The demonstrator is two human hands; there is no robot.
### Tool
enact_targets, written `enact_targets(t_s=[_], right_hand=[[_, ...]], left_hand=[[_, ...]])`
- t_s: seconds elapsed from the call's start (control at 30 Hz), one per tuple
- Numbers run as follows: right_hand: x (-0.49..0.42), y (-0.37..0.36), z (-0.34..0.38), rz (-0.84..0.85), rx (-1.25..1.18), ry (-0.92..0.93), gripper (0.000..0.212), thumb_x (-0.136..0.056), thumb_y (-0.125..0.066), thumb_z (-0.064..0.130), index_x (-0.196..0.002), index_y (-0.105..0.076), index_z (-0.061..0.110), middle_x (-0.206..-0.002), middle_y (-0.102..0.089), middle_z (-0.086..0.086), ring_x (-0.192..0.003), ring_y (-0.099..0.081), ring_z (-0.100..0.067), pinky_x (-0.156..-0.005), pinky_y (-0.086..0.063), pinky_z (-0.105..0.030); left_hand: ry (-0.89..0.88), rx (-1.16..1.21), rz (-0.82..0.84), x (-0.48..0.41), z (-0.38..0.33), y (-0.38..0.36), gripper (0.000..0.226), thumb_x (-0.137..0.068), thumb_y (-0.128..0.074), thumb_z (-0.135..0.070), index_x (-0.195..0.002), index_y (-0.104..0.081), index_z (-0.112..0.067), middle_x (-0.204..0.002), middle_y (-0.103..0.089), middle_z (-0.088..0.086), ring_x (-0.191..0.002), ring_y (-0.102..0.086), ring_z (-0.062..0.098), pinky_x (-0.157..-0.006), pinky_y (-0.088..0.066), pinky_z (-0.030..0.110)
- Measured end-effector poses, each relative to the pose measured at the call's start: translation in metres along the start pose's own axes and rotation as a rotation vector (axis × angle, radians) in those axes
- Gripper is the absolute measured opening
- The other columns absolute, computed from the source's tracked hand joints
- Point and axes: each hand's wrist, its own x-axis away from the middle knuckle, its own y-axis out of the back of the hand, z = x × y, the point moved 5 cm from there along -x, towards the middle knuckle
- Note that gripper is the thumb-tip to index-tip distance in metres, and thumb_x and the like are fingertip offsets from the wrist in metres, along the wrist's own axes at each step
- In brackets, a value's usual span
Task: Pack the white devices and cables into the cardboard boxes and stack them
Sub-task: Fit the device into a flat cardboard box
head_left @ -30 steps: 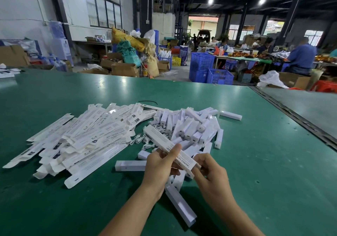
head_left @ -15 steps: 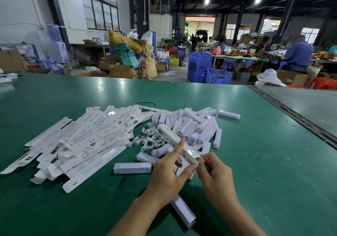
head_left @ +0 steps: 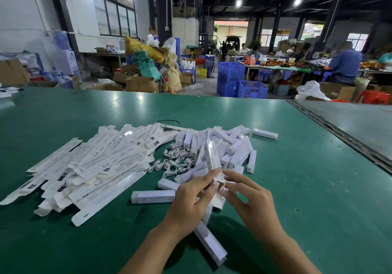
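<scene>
My left hand (head_left: pixel 192 201) grips the near end of a long white printed cardboard box (head_left: pixel 213 160), which points away from me over the pile. My right hand (head_left: pixel 252 201) has its fingers at the box's open end flap. Behind the box lies a heap of white bar-shaped devices (head_left: pixel 231 148). A tangle of white cables (head_left: pixel 176 163) sits left of the box. Flat unfolded boxes (head_left: pixel 91 165) are spread in a fan on the left. One closed box (head_left: pixel 153 196) lies by my left hand and another (head_left: pixel 210 243) under my wrists.
The green table (head_left: pixel 307 189) meets a grey table (head_left: pixel 360 121) at a metal seam on the right. A lone white device (head_left: pixel 264 134) lies apart at the back. Blue crates (head_left: pixel 239 83), cardboard cartons and seated people are beyond the table.
The box in my hands has swung from lying across toward the left to pointing away from me. My right hand's fingers have moved to its near end flap.
</scene>
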Motion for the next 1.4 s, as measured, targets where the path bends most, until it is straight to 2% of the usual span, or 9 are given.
enact_targets(t_s=[0.27, 0.4, 0.47, 0.6, 0.73, 0.83, 1.0, 1.2, 1.4], right_hand=[[0.003, -0.006, 0.006, -0.051, 0.034, 0.056, 0.01, -0.08, -0.074, 0.014, -0.081, -0.065, 0.01, -0.116, -0.065, 0.018, -0.085, -0.067, 0.002, -0.072, -0.057, -0.021], [0.004, -0.009, 0.006, -0.059, 0.02, 0.078, 0.006, -0.082, -0.071, 0.01, -0.088, -0.069, 0.01, -0.115, -0.067, 0.011, -0.085, -0.066, 0.002, -0.073, -0.056, -0.023], [0.004, -0.012, 0.005, -0.006, -0.002, 0.062, 0.022, -0.083, -0.075, 0.007, -0.102, -0.069, 0.016, -0.123, -0.064, 0.013, -0.097, -0.065, 0.002, -0.081, -0.054, -0.02], [0.004, -0.02, 0.003, 0.143, -0.017, 0.066, 0.06, -0.074, -0.081, 0.008, -0.125, -0.057, 0.03, -0.14, -0.053, 0.019, -0.125, -0.052, 0.002, -0.098, -0.046, -0.017], [0.003, -0.016, 0.004, 0.016, 0.026, 0.096, 0.044, -0.077, -0.081, 0.01, -0.117, -0.066, 0.023, -0.133, -0.059, 0.015, -0.119, -0.058, 0.002, -0.095, -0.05, -0.02], [0.003, -0.013, 0.009, -0.073, 0.043, 0.163, 0.019, -0.089, -0.07, 0.025, -0.107, -0.074, 0.017, -0.126, -0.065, 0.009, -0.107, -0.064, 0.002, -0.089, -0.052, -0.016], [0.004, -0.013, 0.011, -0.084, 0.03, 0.144, 0.022, -0.096, -0.058, 0.032, -0.102, -0.075, 0.02, -0.121, -0.066, 0.01, -0.108, -0.064, 0.0, -0.088, -0.052, -0.019], [0.005, -0.015, 0.007, -0.056, -0.022, 0.064, 0.019, -0.093, -0.062, 0.029, -0.106, -0.073, 0.02, -0.121, -0.063, 0.015, -0.113, -0.06, 0.001, -0.093, -0.048, -0.015], [0.003, -0.01, 0.008, -0.074, -0.034, -0.01, 0.028, -0.088, -0.06, 0.039, -0.116, -0.059, 0.034, -0.105, -0.065, 0.029, -0.093, -0.062, 0.011, -0.08, -0.048, -0.008]], left_hand=[[-0.011, 0.069, -0.019, 0.0, -0.005, 0.003, 0.026, -0.092, -0.065, -0.049, -0.116, -0.063, -0.056, -0.093, -0.071, -0.023, -0.084, -0.067, -0.001, -0.071, -0.047, 0.009], [0.058, 0.193, -0.012, -0.002, 0.002, 0.0, 0.025, -0.088, -0.069, -0.049, -0.112, -0.068, -0.055, -0.067, -0.058, -0.021, -0.062, -0.054, -0.003, -0.063, -0.042, 0.011], [0.122, 0.307, -0.049, -0.004, 0.006, 0.001, 0.028, -0.083, -0.07, -0.048, -0.11, -0.069, -0.055, -0.063, -0.054, -0.021, -0.059, -0.048, -0.002, -0.063, -0.041, 0.011], [0.181, 0.393, -0.095, -0.004, 0.01, 0.003, 0.028, -0.078, -0.066, -0.055, -0.106, -0.07, -0.057, -0.085, -0.061, -0.002, -0.085, -0.054, 0.011, -0.077, -0.047, 0.017], [0.2, 0.411, -0.077, -0.004, 0.01, -0.002, 0.03, -0.085, -0.059, -0.051, -0.112, -0.071, -0.049, -0.103, -0.069, -0.007, -0.095, -0.063, 0.013, -0.087, -0.056, 0.026], [0.225, 0.471, -0.103, -0.004, 0.009, -0.004, 0.033, -0.087, -0.052, -0.05, -0.105, -0.075, -0.034, -0.097, -0.072, -0.011, -0.09, -0.069, 0.018, -0.08, -0.06, 0.032], [0.213, 0.475, -0.076, -0.004, 0.007, -0.005, 0.032, -0.097, -0.05, -0.027, -0.108, -0.074, -0.046, -0.087, -0.067, 0.001, -0.08, -0.065, 0.014, -0.076, -0.057, 0.028], [0.225, 0.502, -0.057, -0.004, 0.007, -0.005, 0.031, -0.101, -0.049, -0.011, -0.115, -0.073, -0.026, -0.104, -0.066, 0.023, -0.081, -0.064, 0.017, -0.077, -0.055, 0.03], [0.25, 0.474, -0.069, -0.004, 0.012, -0.004, 0.033, -0.101, -0.051, -0.004, -0.114, -0.074, -0.024, -0.081, -0.067, 0.0, -0.071, -0.061, 0.013, -0.076, -0.057, 0.03]])
